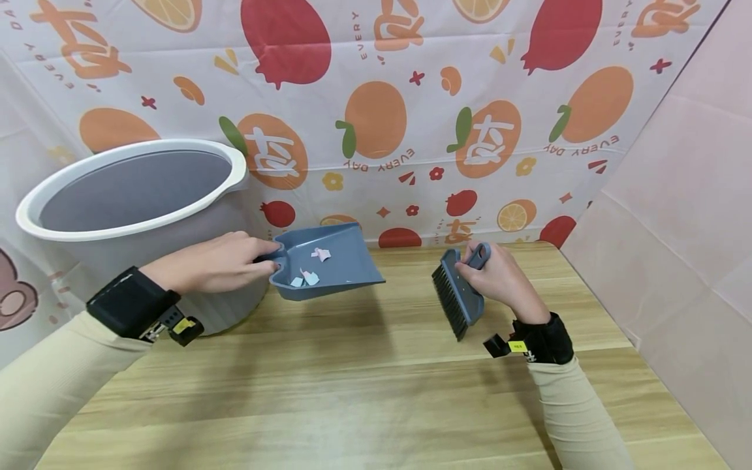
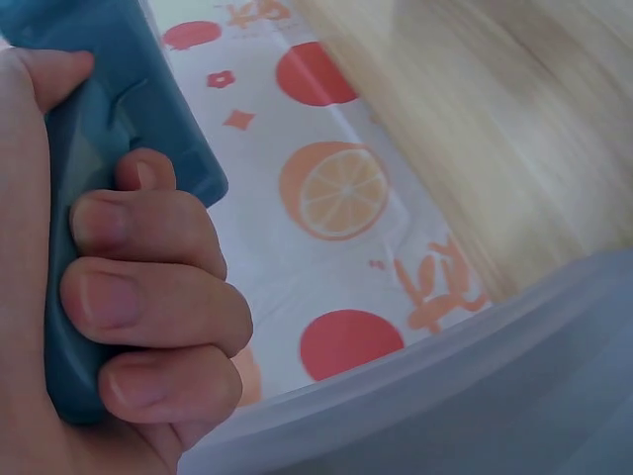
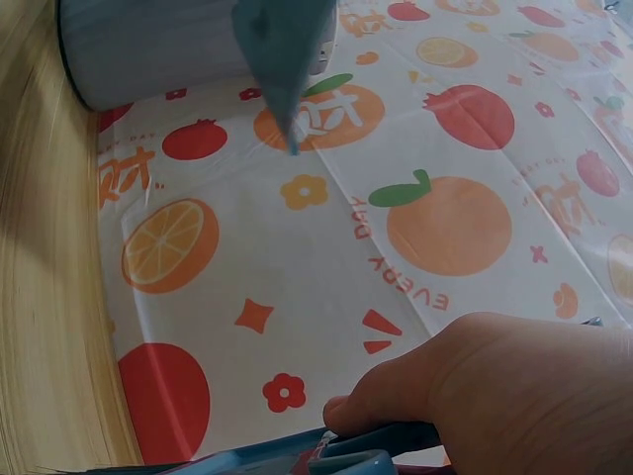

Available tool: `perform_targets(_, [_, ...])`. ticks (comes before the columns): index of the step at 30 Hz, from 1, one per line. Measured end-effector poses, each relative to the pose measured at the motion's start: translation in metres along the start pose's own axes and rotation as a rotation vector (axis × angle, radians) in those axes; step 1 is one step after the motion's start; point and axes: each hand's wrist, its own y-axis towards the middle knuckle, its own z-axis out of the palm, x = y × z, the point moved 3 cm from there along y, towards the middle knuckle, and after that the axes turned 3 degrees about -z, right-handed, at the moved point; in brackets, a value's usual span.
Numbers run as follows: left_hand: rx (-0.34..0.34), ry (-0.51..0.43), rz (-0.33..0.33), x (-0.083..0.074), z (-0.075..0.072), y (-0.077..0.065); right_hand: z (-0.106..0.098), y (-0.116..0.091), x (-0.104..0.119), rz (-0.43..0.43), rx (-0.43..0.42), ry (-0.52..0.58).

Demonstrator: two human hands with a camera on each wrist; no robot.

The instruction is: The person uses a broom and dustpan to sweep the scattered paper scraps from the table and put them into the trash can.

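My left hand [image 1: 214,263] grips the handle of a blue-grey dustpan [image 1: 346,254], and in the left wrist view its fingers curl round that handle [image 2: 74,346]. Several small scraps of pale pink and light blue paper [image 1: 310,277] lie in the pan, which is held up over the table with its shadow below. On the right, my right hand [image 1: 499,277] holds a small blue-grey hand brush [image 1: 464,287] by its handle, dark bristles facing left and down. The right wrist view shows the thumb [image 3: 341,411] on the brush handle at the bottom edge.
A large grey bin [image 1: 235,294] with a white rim [image 1: 132,228] stands at the left, beside my left hand. Behind the wooden table [image 1: 352,391] hangs a fruit-patterned sheet [image 1: 376,196]. A pale pink wall covering [image 1: 675,228] rises along the right edge.
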Motion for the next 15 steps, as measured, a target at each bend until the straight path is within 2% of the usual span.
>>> perform_targets(4, [0.011, -0.009, -0.026, -0.009, -0.014, -0.002, 0.000, 0.000, -0.001, 0.002, 0.005, -0.003])
perform_targets(15, [-0.024, 0.038, -0.035, -0.013, -0.043, -0.004, 0.000, 0.000, 0.000, -0.012, -0.010, -0.007])
